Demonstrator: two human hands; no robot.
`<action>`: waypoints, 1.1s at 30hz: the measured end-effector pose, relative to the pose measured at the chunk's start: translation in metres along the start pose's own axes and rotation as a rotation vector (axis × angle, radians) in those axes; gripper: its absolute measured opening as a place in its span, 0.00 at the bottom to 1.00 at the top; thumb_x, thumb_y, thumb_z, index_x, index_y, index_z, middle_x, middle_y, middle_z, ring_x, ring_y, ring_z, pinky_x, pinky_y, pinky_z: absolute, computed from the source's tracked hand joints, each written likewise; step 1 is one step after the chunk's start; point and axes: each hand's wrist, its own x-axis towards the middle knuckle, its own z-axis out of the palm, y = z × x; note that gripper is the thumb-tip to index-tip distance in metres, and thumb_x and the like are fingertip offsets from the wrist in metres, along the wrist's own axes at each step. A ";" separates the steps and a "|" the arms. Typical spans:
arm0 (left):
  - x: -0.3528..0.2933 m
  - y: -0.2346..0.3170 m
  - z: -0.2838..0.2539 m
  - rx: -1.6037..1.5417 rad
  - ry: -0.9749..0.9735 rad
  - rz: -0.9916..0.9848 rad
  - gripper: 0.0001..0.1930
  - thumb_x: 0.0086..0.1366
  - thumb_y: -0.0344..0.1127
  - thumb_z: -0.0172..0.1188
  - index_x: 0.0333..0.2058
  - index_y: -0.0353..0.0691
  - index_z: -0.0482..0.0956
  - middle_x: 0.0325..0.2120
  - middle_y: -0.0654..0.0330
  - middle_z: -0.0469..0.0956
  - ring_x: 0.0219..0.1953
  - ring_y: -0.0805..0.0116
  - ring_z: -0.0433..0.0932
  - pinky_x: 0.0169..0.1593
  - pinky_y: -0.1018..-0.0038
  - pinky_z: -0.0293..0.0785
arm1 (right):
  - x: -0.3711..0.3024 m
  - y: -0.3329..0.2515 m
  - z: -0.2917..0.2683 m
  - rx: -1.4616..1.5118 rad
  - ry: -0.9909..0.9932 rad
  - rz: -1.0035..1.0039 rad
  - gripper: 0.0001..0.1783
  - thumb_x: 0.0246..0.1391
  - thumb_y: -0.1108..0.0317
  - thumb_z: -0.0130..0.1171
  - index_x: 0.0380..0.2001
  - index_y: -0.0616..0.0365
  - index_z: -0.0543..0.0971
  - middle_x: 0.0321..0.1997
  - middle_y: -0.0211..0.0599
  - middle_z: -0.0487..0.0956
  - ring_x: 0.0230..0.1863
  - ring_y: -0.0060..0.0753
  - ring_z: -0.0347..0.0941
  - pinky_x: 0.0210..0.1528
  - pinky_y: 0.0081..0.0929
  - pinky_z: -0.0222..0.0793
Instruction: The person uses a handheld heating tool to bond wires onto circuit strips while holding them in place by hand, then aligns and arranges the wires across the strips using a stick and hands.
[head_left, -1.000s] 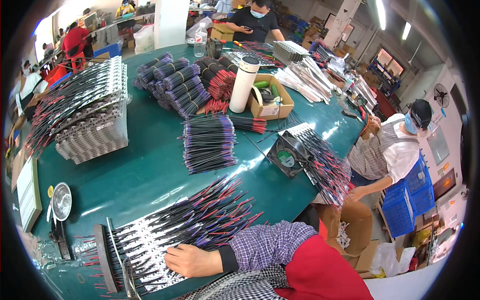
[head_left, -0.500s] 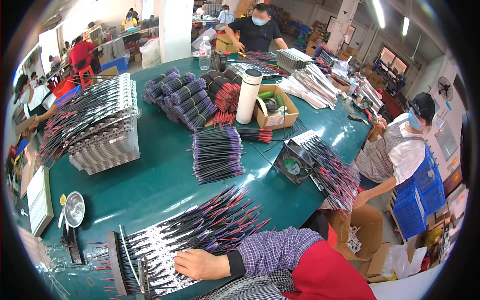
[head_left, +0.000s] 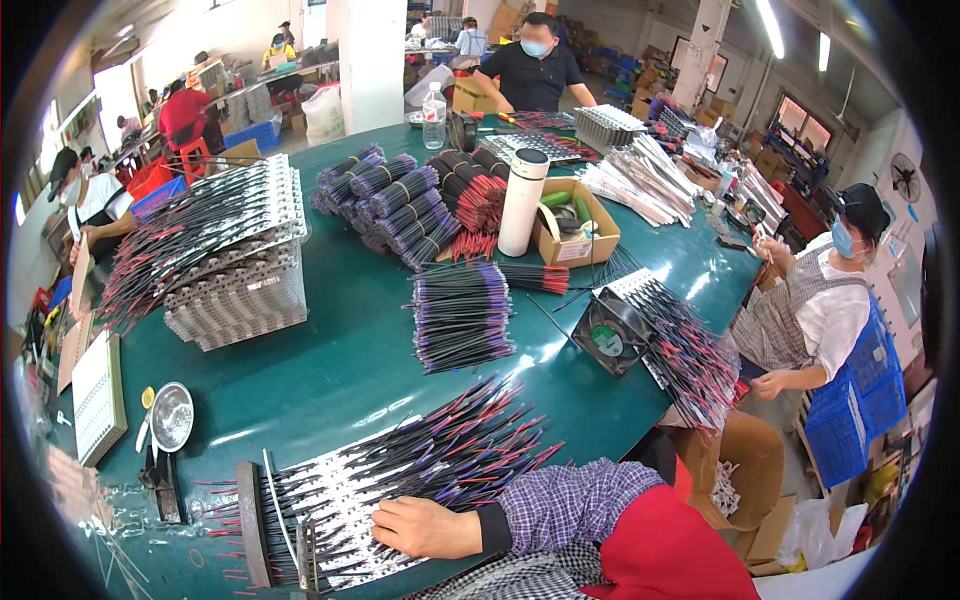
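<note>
One bare right hand (head_left: 425, 527) lies palm down, fingers bent, on a flat white perforated panel (head_left: 345, 512) strewn with black, red and purple thin insulated wires (head_left: 455, 440), beside the near edge of the dark green glossy worktop (head_left: 330, 372); I can't make out whether its fingertips pinch anything beneath; the left hand is out of sight.

The panel should be light and fairly stiff, the wires limp and springy, apt to snag on one another; their joints to the panel, if soldered, would be the fragile part; a hold on the panel's bare near margin, held level, would spare them; a dark grey curved bar (head_left: 253, 525) lies across the wires at its left end.

Toward the far right of the worktop, a brown cardboard open-topped box (head_left: 588, 250) holds long green cucumber-like things (head_left: 583, 210), with other items too jumbled to name; a tall white cylindrical flask (head_left: 522, 205) stands just beside it, its contents hidden; near the left edge sits a round shiny metal dish (head_left: 172, 415), contents unclear; below the right edge, a larger brown cardboard carton (head_left: 758, 460) holds white scraps (head_left: 726, 490), with blue plastic lattice crates (head_left: 845, 435) beyond.
</note>
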 end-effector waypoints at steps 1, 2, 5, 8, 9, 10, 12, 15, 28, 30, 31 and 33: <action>-0.002 0.001 -0.001 0.013 0.008 0.034 0.04 0.68 0.34 0.58 0.38 0.41 0.76 0.33 0.62 0.73 0.37 0.65 0.72 0.51 0.63 0.70 | 0.000 0.000 0.000 -0.001 0.003 -0.006 0.13 0.47 0.69 0.57 0.36 0.64 0.76 0.42 0.39 0.73 0.46 0.38 0.70 0.43 0.30 0.70; -0.001 0.000 -0.001 0.029 0.013 0.057 0.04 0.68 0.34 0.58 0.37 0.41 0.76 0.32 0.62 0.73 0.37 0.65 0.72 0.51 0.63 0.70 | 0.000 0.001 -0.001 -0.002 -0.012 -0.003 0.14 0.48 0.68 0.56 0.39 0.64 0.76 0.42 0.38 0.73 0.46 0.36 0.71 0.43 0.28 0.70; -0.003 -0.002 -0.001 0.009 0.011 0.029 0.04 0.68 0.34 0.58 0.37 0.41 0.77 0.32 0.63 0.73 0.37 0.65 0.72 0.51 0.64 0.70 | 0.000 0.000 -0.001 -0.003 -0.014 -0.002 0.14 0.48 0.68 0.56 0.39 0.64 0.76 0.42 0.38 0.73 0.46 0.36 0.71 0.42 0.28 0.69; -0.002 -0.006 0.000 -0.031 0.012 -0.050 0.04 0.68 0.34 0.59 0.36 0.41 0.77 0.32 0.63 0.72 0.36 0.66 0.72 0.50 0.64 0.70 | 0.000 -0.002 -0.002 -0.009 -0.022 0.000 0.13 0.48 0.69 0.57 0.37 0.64 0.76 0.42 0.39 0.73 0.47 0.37 0.70 0.42 0.28 0.70; -0.002 -0.007 0.000 -0.040 0.016 -0.066 0.04 0.68 0.34 0.59 0.36 0.41 0.77 0.31 0.63 0.72 0.36 0.66 0.71 0.50 0.64 0.70 | 0.000 -0.002 -0.002 -0.024 -0.034 0.013 0.13 0.47 0.69 0.57 0.37 0.64 0.75 0.42 0.39 0.73 0.47 0.37 0.70 0.42 0.28 0.69; -0.002 -0.008 0.000 -0.049 0.018 -0.077 0.04 0.68 0.34 0.59 0.35 0.41 0.77 0.31 0.63 0.72 0.36 0.66 0.71 0.50 0.64 0.70 | 0.001 -0.002 -0.003 -0.028 -0.041 0.007 0.13 0.47 0.69 0.57 0.37 0.64 0.75 0.42 0.39 0.73 0.47 0.37 0.70 0.42 0.28 0.69; -0.001 -0.009 -0.001 -0.071 0.024 -0.097 0.04 0.68 0.34 0.59 0.35 0.41 0.77 0.31 0.63 0.72 0.36 0.66 0.71 0.50 0.65 0.70 | 0.002 -0.002 -0.003 -0.042 -0.050 0.011 0.13 0.48 0.69 0.57 0.37 0.64 0.75 0.43 0.40 0.73 0.47 0.37 0.70 0.43 0.28 0.70; -0.003 -0.011 -0.002 -0.090 0.047 -0.125 0.05 0.68 0.35 0.59 0.34 0.41 0.77 0.30 0.63 0.72 0.35 0.67 0.71 0.49 0.65 0.70 | 0.003 -0.001 -0.003 -0.007 -0.031 0.017 0.13 0.48 0.69 0.57 0.37 0.63 0.75 0.43 0.40 0.73 0.47 0.38 0.70 0.43 0.29 0.70; 0.011 -0.024 -0.001 -0.511 0.401 -0.423 0.11 0.68 0.35 0.61 0.25 0.41 0.77 0.27 0.64 0.71 0.31 0.70 0.68 0.46 0.68 0.71 | 0.004 0.023 0.011 0.062 0.012 -0.123 0.09 0.44 0.66 0.61 0.28 0.59 0.75 0.39 0.40 0.70 0.45 0.40 0.68 0.39 0.33 0.70; 0.013 -0.020 -0.001 -0.536 0.381 -0.355 0.08 0.68 0.35 0.62 0.29 0.39 0.78 0.27 0.64 0.71 0.31 0.70 0.69 0.45 0.68 0.71 | 0.005 0.026 0.012 0.098 0.010 -0.131 0.09 0.44 0.66 0.61 0.27 0.59 0.75 0.39 0.40 0.69 0.45 0.41 0.68 0.39 0.34 0.70; 0.013 -0.019 -0.001 -0.565 0.371 -0.290 0.07 0.67 0.34 0.62 0.33 0.37 0.80 0.27 0.64 0.71 0.31 0.70 0.69 0.43 0.68 0.71 | 0.005 0.026 0.013 0.076 -0.001 -0.136 0.09 0.44 0.66 0.61 0.27 0.60 0.75 0.39 0.41 0.70 0.45 0.41 0.68 0.39 0.34 0.70; 0.011 -0.016 -0.002 -0.502 0.340 -0.270 0.07 0.68 0.35 0.62 0.35 0.37 0.79 0.28 0.63 0.72 0.31 0.70 0.70 0.43 0.68 0.71 | 0.004 0.024 0.015 0.074 -0.025 -0.147 0.09 0.44 0.66 0.61 0.27 0.60 0.75 0.39 0.41 0.70 0.45 0.42 0.68 0.39 0.35 0.71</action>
